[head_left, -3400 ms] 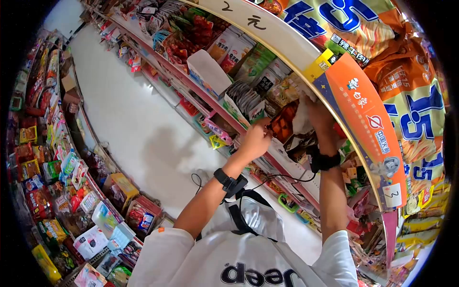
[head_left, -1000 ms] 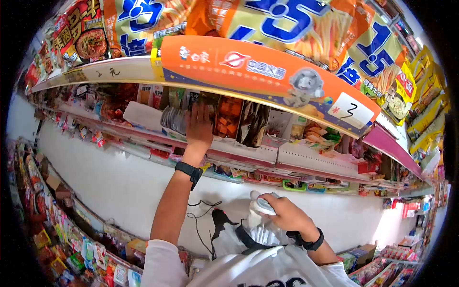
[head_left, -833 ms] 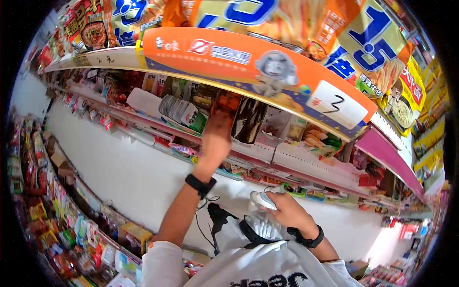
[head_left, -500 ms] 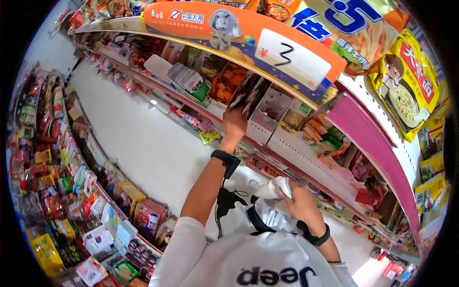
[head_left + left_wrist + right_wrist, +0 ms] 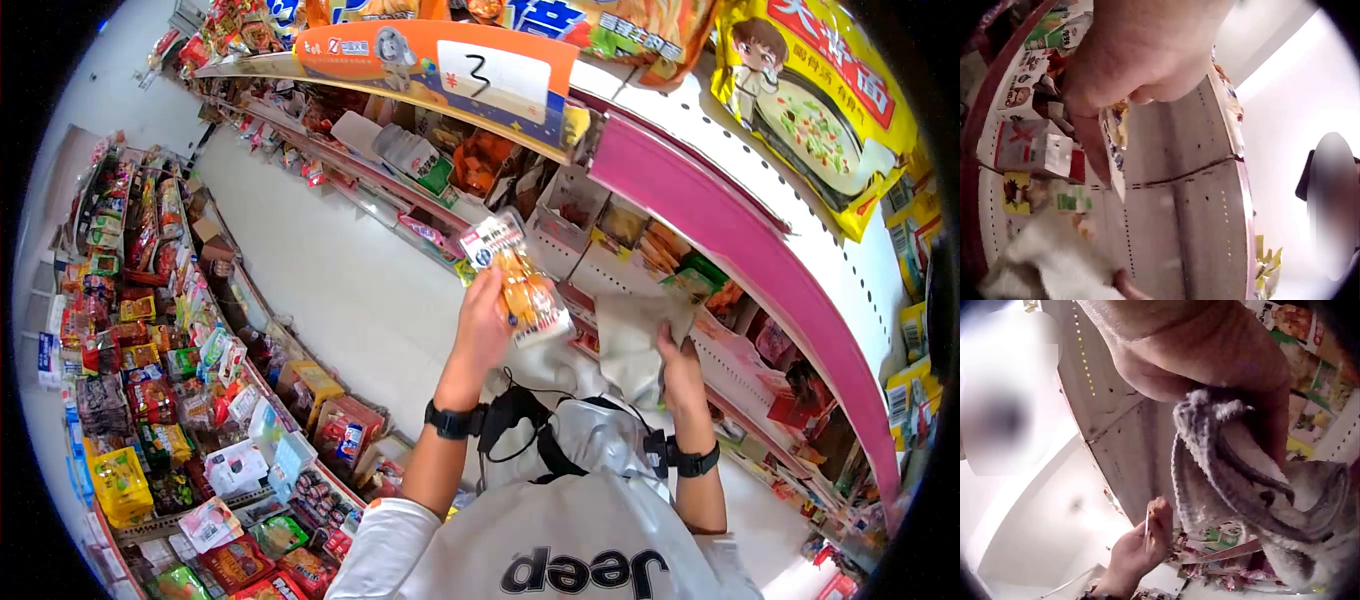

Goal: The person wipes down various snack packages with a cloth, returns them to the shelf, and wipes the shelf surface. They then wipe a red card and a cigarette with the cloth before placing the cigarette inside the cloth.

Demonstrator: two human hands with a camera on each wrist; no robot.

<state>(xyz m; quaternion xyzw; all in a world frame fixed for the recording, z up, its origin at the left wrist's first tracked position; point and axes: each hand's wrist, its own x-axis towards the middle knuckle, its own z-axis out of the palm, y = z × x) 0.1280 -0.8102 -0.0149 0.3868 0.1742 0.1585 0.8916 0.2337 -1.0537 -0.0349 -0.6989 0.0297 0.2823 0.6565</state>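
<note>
In the head view my left hand [image 5: 480, 325] pinches a clear snack packet [image 5: 522, 288] with orange-brown pieces, held up in front of the shelf. To its right, my right hand [image 5: 682, 372] grips a pale cloth [image 5: 640, 335] that hangs spread out. The right wrist view shows the cloth [image 5: 1229, 481] bunched under my right hand [image 5: 1210, 356], its edge folded. My left hand [image 5: 1141, 50] holds the packet [image 5: 1116, 150] edge-on in the left wrist view, beside the boxes on the shelf.
Snack boxes [image 5: 575, 205] line the shelf under an orange price sign [image 5: 430, 65]. A pink shelf edge [image 5: 740, 220] curves down at the right, below a yellow noodle pack [image 5: 810, 110]. Another packed shelf [image 5: 150, 390] stands left across the pale aisle floor [image 5: 300, 240].
My left hand has come away from the dark packets on the shelf with the snack packet in it. My right hand has risen, and the bunched cloth now hangs spread. The view has shifted right.
</note>
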